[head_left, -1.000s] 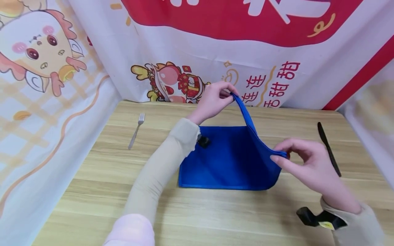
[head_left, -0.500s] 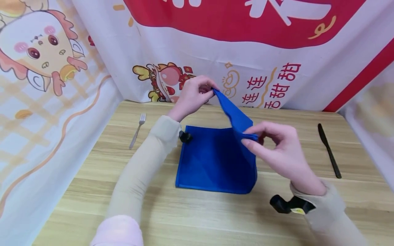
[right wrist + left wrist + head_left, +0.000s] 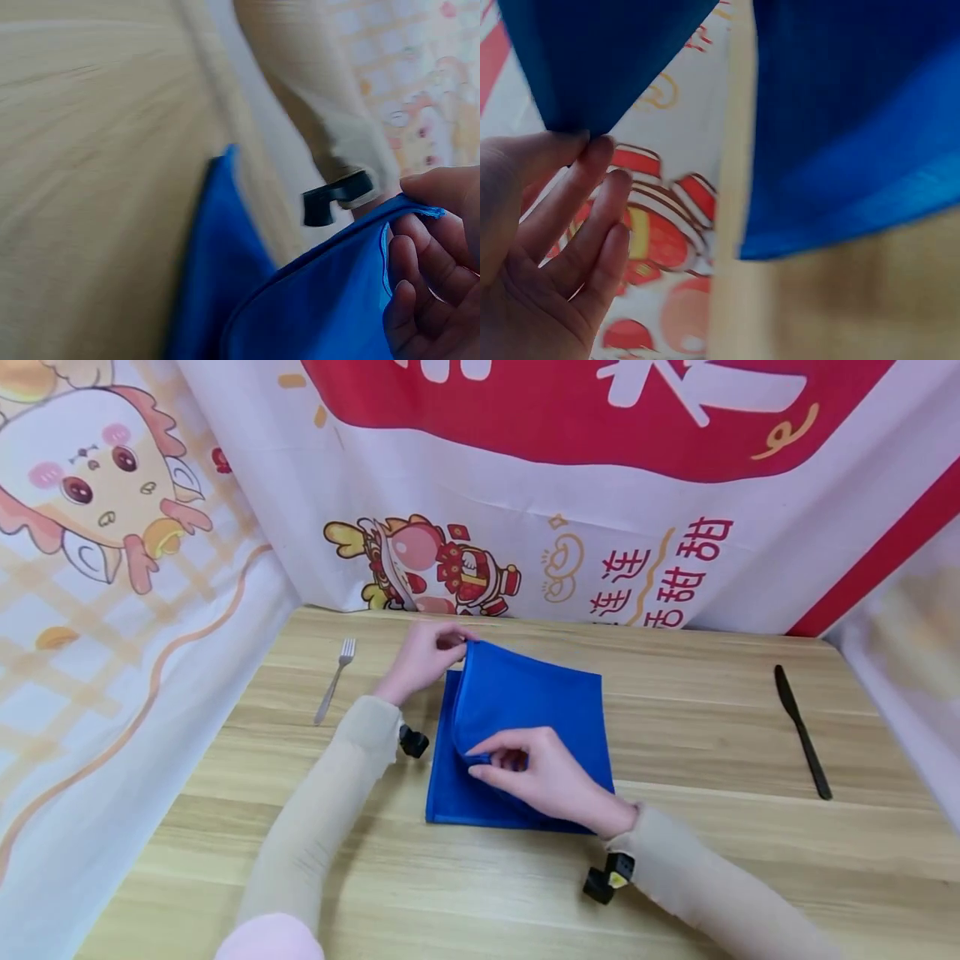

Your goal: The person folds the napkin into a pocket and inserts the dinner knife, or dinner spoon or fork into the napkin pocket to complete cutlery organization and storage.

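Note:
A blue hemmed cloth (image 3: 540,702) lies on the table, its right part brought over toward the left with a gap between the two layers. My left hand (image 3: 422,662) pinches the far corner of the raised layer between thumb and fingertip; in the left wrist view that corner of the cloth (image 3: 592,67) hangs above the lower layer. My right hand (image 3: 551,777) pinches the near corner, and the right wrist view shows the cloth's edge (image 3: 330,247) running up to the thumb and fingers. The lower layer's left edge shows beyond the upper one.
A silver fork (image 3: 334,682) lies to the left of the cloth. On the right lies a black knife (image 3: 801,727). A printed curtain (image 3: 450,468) hangs right behind the wooden table (image 3: 697,727), and another (image 3: 135,635) stands along its left side.
Both hands have moved left, carrying the cloth's right edge over its left part. The left hand has also come down, and the raised layer now lies lower over the bottom one.

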`<state>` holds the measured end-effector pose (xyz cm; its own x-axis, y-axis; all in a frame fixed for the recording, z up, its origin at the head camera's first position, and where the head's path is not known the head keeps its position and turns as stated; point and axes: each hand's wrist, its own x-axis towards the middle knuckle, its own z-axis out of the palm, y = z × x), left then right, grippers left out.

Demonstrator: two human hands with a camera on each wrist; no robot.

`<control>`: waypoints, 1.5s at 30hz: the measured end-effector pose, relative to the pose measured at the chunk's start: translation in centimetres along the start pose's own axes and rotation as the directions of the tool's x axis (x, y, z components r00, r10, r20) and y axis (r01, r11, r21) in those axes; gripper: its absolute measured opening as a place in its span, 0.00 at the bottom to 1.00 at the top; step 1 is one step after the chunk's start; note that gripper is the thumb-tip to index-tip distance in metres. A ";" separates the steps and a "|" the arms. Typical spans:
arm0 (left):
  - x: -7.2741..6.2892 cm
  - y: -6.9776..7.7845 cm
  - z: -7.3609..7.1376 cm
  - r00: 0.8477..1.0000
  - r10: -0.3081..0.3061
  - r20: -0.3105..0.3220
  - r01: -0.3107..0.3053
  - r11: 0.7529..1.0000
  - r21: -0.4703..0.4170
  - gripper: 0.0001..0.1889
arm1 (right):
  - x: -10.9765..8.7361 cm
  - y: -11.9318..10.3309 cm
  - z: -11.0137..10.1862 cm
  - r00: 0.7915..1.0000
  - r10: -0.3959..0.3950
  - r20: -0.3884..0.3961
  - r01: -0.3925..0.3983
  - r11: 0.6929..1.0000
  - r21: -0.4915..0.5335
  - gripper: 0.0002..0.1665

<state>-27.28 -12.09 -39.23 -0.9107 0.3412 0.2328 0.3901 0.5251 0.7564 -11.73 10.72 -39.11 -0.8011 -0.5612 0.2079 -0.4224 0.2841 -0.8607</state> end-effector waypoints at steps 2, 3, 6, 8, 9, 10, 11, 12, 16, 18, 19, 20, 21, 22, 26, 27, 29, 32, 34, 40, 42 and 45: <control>-0.6 -1.2 0.3 0.999 -0.030 0.018 0.031 0.999 -0.018 0.10 | 0.0 0.8 0.9 0.999 0.032 0.023 -0.032 0.999 0.006 0.11; -0.8 -1.8 0.5 0.998 -0.052 0.029 0.053 0.998 -0.030 0.10 | -0.1 1.2 1.2 0.999 0.044 0.032 -0.044 0.999 0.005 0.12; -1.5 -2.9 1.1 0.990 -0.125 0.058 0.130 0.988 -0.083 0.11 | -0.2 2.0 2.0 0.997 0.069 0.035 -0.069 0.998 -0.002 0.12; -1.8 -3.4 1.5 0.983 -0.169 0.071 0.175 0.979 -0.104 0.13 | -0.3 2.3 2.4 0.996 0.081 0.033 -0.081 0.997 -0.004 0.12; -1.9 -3.5 1.7 0.980 -0.185 0.073 0.192 0.976 -0.102 0.13 | -0.3 2.4 2.5 0.996 0.086 0.031 -0.085 0.996 -0.005 0.12; -2.0 -3.6 1.8 0.979 -0.191 0.072 0.197 0.976 -0.093 0.14 | -0.3 2.5 2.7 0.995 0.091 0.027 -0.091 0.996 -0.008 0.12; -2.1 -3.6 1.9 0.979 -0.193 0.066 0.198 0.977 -0.079 0.13 | -0.3 2.5 2.8 0.995 0.095 0.025 -0.095 0.995 -0.010 0.12; -2.1 -3.7 2.0 0.981 -0.187 0.059 0.190 0.980 -0.064 0.13 | -0.3 2.6 2.9 0.995 0.100 0.024 -0.100 0.995 -0.011 0.12; -2.1 -3.8 2.2 0.985 -0.169 0.025 0.169 0.985 -0.033 0.09 | -0.2 2.4 3.0 0.996 0.090 0.002 -0.089 0.996 -0.027 0.11; -2.1 -3.6 2.1 0.986 -0.168 0.009 0.168 0.984 -0.063 0.09 | -0.1 2.0 2.8 0.998 0.068 -0.019 -0.068 0.997 -0.035 0.11; -2.0 -3.4 2.0 0.986 -0.168 0.001 0.168 0.983 -0.079 0.09 | -0.1 1.7 2.6 0.998 0.053 -0.033 -0.055 0.998 -0.041 0.11; -2.0 -3.3 1.9 0.986 -0.167 -0.008 0.166 0.982 -0.094 0.10 | -0.1 1.4 2.5 0.998 0.036 -0.051 -0.038 0.998 -0.046 0.12; -1.9 -3.1 1.7 0.986 -0.168 -0.017 0.165 0.980 -0.109 0.10 | 0.0 1.0 2.3 0.997 0.019 -0.069 -0.023 0.998 -0.053 0.12; -1.9 -3.0 1.5 0.986 -0.166 -0.025 0.162 0.979 -0.120 0.11 | 0.1 0.7 2.1 0.996 0.003 -0.086 -0.008 0.998 -0.057 0.12; -1.8 -2.9 1.0 0.986 -0.162 -0.039 0.156 0.980 -0.119 0.12 | 0.4 -0.1 2.0 0.990 -0.050 -0.129 0.043 0.997 -0.056 0.14; -1.8 -2.9 0.9 0.985 -0.167 -0.037 0.162 0.980 -0.118 0.11 | 0.4 -0.2 2.2 0.990 -0.054 -0.128 0.047 0.997 -0.053 0.14; -2.0 -3.2 0.9 0.982 -0.185 -0.022 0.182 0.978 -0.104 0.11 | 0.6 -0.1 2.6 0.992 -0.047 -0.116 0.043 0.998 -0.042 0.15; -2.3 -3.9 0.8 0.970 -0.244 0.018 0.245 0.966 -0.078 0.11 | 0.7 0.3 3.5 0.997 -0.019 -0.076 0.016 0.999 -0.039 0.16; -2.4 -4.3 0.7 0.958 -0.282 0.046 0.285 0.957 -0.057 0.11 | 0.8 0.5 4.1 0.999 -0.010 -0.043 0.008 0.999 -0.046 0.17; -2.4 -4.7 0.5 0.948 -0.299 0.107 0.304 0.952 -0.038 0.12 | 0.6 0.8 5.0 0.999 -0.031 0.023 0.032 0.997 -0.068 0.17; -2.4 -4.7 0.4 0.947 -0.296 0.124 0.302 0.953 -0.032 0.12 | 0.6 0.7 5.1 0.999 -0.043 0.032 0.045 0.997 -0.060 0.17; -2.5 -4.6 0.2 0.945 -0.300 0.134 0.305 0.952 -0.017 0.11 | 0.5 0.7 5.2 0.997 -0.057 0.045 0.059 0.997 -0.053 0.17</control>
<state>-26.81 -15.21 -43.45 -0.9591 0.2689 -0.0885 0.0915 0.5904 0.8019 -10.26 6.60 -41.97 -0.7560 -0.6108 0.2354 -0.4908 0.2910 -0.8212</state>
